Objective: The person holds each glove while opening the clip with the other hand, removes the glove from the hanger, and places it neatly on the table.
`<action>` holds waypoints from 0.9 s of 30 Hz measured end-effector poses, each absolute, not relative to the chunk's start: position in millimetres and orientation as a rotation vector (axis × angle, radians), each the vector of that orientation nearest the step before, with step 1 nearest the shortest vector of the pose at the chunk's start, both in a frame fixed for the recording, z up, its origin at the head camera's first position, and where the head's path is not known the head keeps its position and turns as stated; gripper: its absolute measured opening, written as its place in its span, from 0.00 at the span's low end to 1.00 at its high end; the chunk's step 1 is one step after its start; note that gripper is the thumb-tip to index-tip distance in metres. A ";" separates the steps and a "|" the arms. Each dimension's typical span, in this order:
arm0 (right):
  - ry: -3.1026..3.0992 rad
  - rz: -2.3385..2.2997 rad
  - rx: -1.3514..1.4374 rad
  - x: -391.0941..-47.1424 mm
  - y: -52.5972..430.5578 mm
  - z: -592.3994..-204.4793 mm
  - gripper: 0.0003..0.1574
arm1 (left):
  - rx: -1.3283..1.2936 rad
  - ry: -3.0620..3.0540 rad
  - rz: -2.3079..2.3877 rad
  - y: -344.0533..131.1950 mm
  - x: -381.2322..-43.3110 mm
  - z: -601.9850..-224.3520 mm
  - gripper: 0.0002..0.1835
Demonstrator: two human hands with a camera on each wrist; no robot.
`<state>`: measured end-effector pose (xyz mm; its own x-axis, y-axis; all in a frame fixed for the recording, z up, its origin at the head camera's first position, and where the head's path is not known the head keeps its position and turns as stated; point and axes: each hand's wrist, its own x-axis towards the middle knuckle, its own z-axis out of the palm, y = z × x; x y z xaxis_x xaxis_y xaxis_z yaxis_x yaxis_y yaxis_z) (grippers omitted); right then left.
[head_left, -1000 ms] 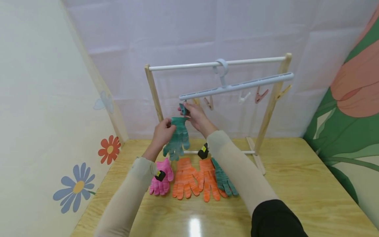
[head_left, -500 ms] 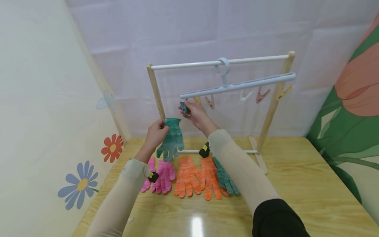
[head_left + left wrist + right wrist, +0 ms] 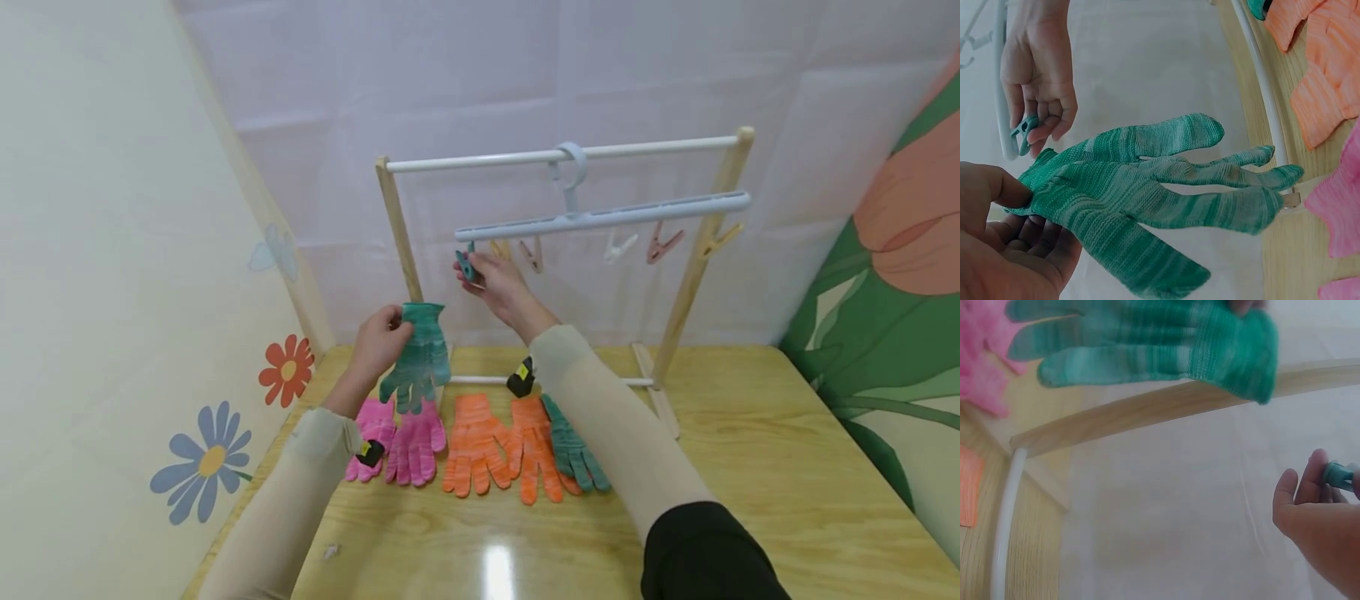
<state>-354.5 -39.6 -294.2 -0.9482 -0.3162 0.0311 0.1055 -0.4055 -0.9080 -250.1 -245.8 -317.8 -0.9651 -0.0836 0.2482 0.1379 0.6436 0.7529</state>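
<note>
In the head view my left hand (image 3: 377, 343) pinches the cuff of a green knit glove (image 3: 420, 354), which hangs fingers down left of the hanger. My right hand (image 3: 504, 290) grips a teal clothes peg (image 3: 465, 265) under the left end of a pale blue hanger (image 3: 615, 217). A gap separates glove and peg in the right wrist view, where the cuff (image 3: 1247, 356) lies above the peg (image 3: 1338, 476). In the left wrist view, thumb and fingers hold the glove (image 3: 1116, 187) at its cuff edge, its fingers spread away from the palm.
The hanger hooks on the white bar (image 3: 480, 160) of a wooden rack. More pegs, such as a white one (image 3: 619, 247) and a pink one (image 3: 663, 245), dangle from it. On the table lie pink gloves (image 3: 417, 446), orange gloves (image 3: 474, 446) and another green glove (image 3: 573, 450).
My left hand has drawn the green glove left and slightly down, away from the peg. My right hand stays at the peg, and the hanger now tilts less.
</note>
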 end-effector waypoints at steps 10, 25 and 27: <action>1.537 -2.432 -0.292 -354.7 -38.9 -295.2 0.21 | -0.022 -2.626 -1.200 -259.3 -246.7 -321.5 0.12; 1.541 -2.400 -0.252 -355.8 -37.0 -303.5 0.23 | 0.008 -2.674 -1.178 -280.9 -238.1 -326.3 0.16; 1.546 -2.391 -0.251 -355.7 -35.9 -304.1 0.24 | 0.017 -2.681 -1.184 -283.2 -237.1 -326.6 0.16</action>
<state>-355.7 -35.9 -304.1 -0.9449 -0.3272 -0.0072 0.1408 -0.3866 -0.9115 -237.1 -283.2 -326.6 -0.9778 -0.0950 0.1868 0.0741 0.6771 0.7322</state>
